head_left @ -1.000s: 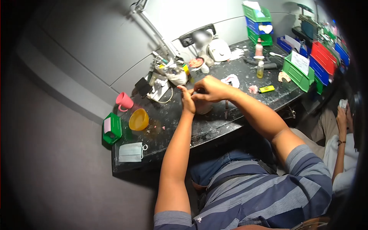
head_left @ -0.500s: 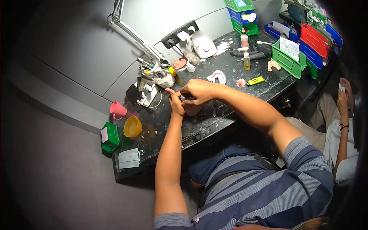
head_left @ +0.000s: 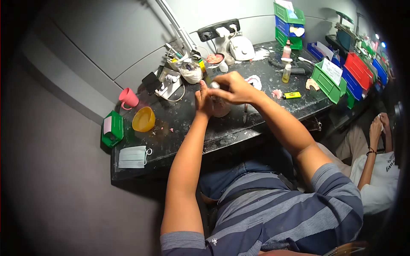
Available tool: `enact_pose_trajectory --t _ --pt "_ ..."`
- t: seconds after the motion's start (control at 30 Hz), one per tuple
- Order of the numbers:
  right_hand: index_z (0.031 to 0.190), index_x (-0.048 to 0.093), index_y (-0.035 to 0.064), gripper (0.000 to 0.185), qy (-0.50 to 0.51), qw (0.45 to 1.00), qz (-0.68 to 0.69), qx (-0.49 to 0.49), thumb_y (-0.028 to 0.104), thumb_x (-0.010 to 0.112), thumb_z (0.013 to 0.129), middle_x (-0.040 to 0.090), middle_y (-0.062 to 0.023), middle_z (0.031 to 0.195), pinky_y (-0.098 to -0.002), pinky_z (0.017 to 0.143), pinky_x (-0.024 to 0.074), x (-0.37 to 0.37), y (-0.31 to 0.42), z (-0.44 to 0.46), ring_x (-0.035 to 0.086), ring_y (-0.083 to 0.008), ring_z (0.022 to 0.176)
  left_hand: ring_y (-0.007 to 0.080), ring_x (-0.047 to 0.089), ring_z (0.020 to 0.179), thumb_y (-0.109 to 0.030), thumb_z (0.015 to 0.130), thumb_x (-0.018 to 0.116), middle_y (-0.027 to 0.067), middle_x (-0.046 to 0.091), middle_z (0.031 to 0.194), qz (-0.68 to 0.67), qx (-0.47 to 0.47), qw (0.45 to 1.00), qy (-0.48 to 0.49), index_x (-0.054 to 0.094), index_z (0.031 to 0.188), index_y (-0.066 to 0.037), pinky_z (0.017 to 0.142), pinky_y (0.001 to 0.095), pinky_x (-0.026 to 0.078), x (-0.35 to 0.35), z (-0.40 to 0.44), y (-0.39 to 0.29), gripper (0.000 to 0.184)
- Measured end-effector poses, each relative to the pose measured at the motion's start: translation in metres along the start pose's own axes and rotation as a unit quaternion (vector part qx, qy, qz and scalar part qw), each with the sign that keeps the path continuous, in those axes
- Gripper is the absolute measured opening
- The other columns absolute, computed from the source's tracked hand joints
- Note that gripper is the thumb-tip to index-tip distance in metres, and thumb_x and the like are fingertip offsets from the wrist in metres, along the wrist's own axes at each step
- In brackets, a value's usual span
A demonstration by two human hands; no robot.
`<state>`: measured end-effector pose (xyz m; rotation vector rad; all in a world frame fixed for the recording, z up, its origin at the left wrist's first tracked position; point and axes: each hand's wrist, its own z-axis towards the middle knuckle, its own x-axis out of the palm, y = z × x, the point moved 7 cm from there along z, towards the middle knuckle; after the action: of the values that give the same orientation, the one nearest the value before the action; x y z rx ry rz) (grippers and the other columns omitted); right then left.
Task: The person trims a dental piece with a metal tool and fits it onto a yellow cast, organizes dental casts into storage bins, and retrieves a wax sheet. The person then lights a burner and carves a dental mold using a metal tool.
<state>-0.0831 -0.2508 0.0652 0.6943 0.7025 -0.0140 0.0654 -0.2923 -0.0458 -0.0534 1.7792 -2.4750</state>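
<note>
My left hand (head_left: 204, 101) is closed against the side of a see-through, pinkish jar-like container (head_left: 221, 110), its thumb pointing up and most of its fingers hidden. Over the container's top, my right hand (head_left: 235, 88) has its fingers curled round a small silvery-white rounded piece (head_left: 214, 85); whether this is a lid cannot be made out. A thin tool with a dark handle (head_left: 245, 114) lies just right of the container. Behind my right hand is a white, arch-shaped dental piece (head_left: 254, 82). Farther right are a pink moulded piece (head_left: 277, 93) and a yellow lighter (head_left: 292, 95).
On the left stand a yellow bowl (head_left: 144, 119), a pink mug (head_left: 129, 98) and a green bin (head_left: 112, 129), with a face mask (head_left: 133, 157) near the edge. Rightward are a dropper bottle (head_left: 286, 74), a dental cast (head_left: 312, 84) and stacked bins (head_left: 329, 81). Another person sits at right.
The camera view has shifted. My right hand has turned and lifted a little off the left, so the silvery piece and more of the container show.
</note>
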Motion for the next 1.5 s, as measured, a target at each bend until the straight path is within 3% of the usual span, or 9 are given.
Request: enact_pose_trajectory --t 0.07,0.23,0.47,0.67,0.93,1.1,1.27,1.43,1.5 --pt "0.076 0.065 -0.0032 0.035 -0.082 0.992 -0.075 0.065 0.031 0.073 0.081 0.064 -0.0224 0.069 -0.0407 0.057 0.0480 -0.010 -0.025 0.005 0.065 -0.0326 0.062 0.0183 0.066 0.065 -0.062 0.100 0.023 0.0122 0.070 0.072 -0.002 0.011 1.000 -0.012 0.070 0.071 0.007 0.068 0.0291 0.052 0.014 -0.012 -0.032 0.088" --pt "0.086 0.072 0.0013 0.030 0.129 0.913 -0.323 0.215 0.029 0.077 0.075 0.070 -0.0222 0.088 -0.0455 0.077 0.0556 0.012 -0.076 -0.014 0.069 -0.0364 0.087 0.0201 0.067 0.069 -0.060 0.102 0.020 0.0163 0.071 0.076 -0.044 0.004 0.998 0.034 0.069 0.073 0.009 0.073 0.0280 0.053 0.012 -0.002 -0.006 0.090" --pt "0.099 0.072 0.0028 0.037 0.159 0.910 -0.307 0.228 0.029 0.080 0.073 0.071 -0.0203 0.095 -0.0425 0.083 0.0548 -0.006 -0.072 -0.026 0.068 -0.0359 0.093 0.0232 0.068 0.077 -0.055 0.104 0.017 0.0177 0.072 0.083 -0.021 0.065 0.997 0.023 0.069 0.073 0.008 0.082 0.0317 0.051 0.001 -0.005 -0.020 0.087" --pt "0.110 0.068 0.0096 0.036 -0.161 0.946 -0.172 0.224 0.025 0.078 0.079 0.071 -0.0143 0.097 -0.0403 0.081 0.0523 -0.101 -0.061 -0.060 0.068 -0.0311 0.091 0.0194 0.066 0.068 -0.050 0.104 0.025 0.0153 0.072 0.082 -0.016 0.028 0.998 -0.050 0.068 0.077 0.003 0.070 0.0283 0.049 -0.034 -0.010 -0.028 0.074" --pt "0.089 0.069 0.0032 0.022 0.024 0.876 -0.400 0.269 0.001 0.074 0.068 0.068 -0.0182 0.089 -0.0433 0.079 0.0520 -0.124 -0.081 -0.158 0.063 -0.0360 0.092 0.0181 0.065 0.064 -0.049 0.103 0.031 0.0145 0.071 0.076 0.025 0.023 0.999 -0.012 0.067 0.074 0.004 0.068 0.0278 0.049 -0.026 -0.009 -0.030 0.070" --pt "0.095 0.060 -0.0018 0.016 -0.140 0.933 -0.218 0.250 0.000 0.066 0.081 0.066 -0.0217 0.089 -0.0459 0.078 0.0494 -0.135 -0.082 -0.158 0.063 -0.0423 0.087 0.0177 0.064 0.063 -0.047 0.103 0.034 0.0128 0.070 0.073 0.037 0.040 0.999 0.001 0.068 0.073 0.004 0.067 0.0295 0.049 -0.021 -0.012 -0.032 0.068" --pt "0.104 0.053 -0.0011 0.018 -0.134 0.984 -0.121 0.012 0.016 0.049 0.100 0.065 -0.0191 0.092 -0.0409 0.076 0.0491 -0.099 -0.012 -0.083 0.065 -0.0337 0.086 0.0172 0.063 0.064 -0.048 0.103 0.034 0.0114 0.068 0.070 0.061 0.021 0.998 0.003 0.068 0.071 0.004 0.068 0.0292 0.049 -0.022 -0.010 -0.020 0.070" --pt "0.080 0.065 -0.0017 0.057 0.050 0.970 -0.200 0.133 0.052 0.053 0.092 0.062 -0.0231 0.066 -0.0476 0.070 0.0491 -0.046 -0.004 -0.014 0.064 -0.0409 0.070 0.0171 0.063 0.065 -0.049 0.104 0.032 0.0111 0.068 0.071 0.066 0.021 0.998 0.011 0.068 0.072 0.004 0.068 0.0290 0.049 -0.020 -0.012 -0.020 0.071" --pt "0.084 0.068 -0.0028 0.050 0.052 0.969 -0.195 0.139 0.046 0.056 0.090 0.065 -0.0242 0.072 -0.0468 0.072 0.0504 -0.033 -0.022 -0.002 0.066 -0.0398 0.073 0.0174 0.063 0.065 -0.050 0.103 0.031 0.0114 0.068 0.071 0.055 0.009 0.998 0.012 0.068 0.072 0.004 0.068 0.0291 0.049 -0.021 -0.011 -0.016 0.073"
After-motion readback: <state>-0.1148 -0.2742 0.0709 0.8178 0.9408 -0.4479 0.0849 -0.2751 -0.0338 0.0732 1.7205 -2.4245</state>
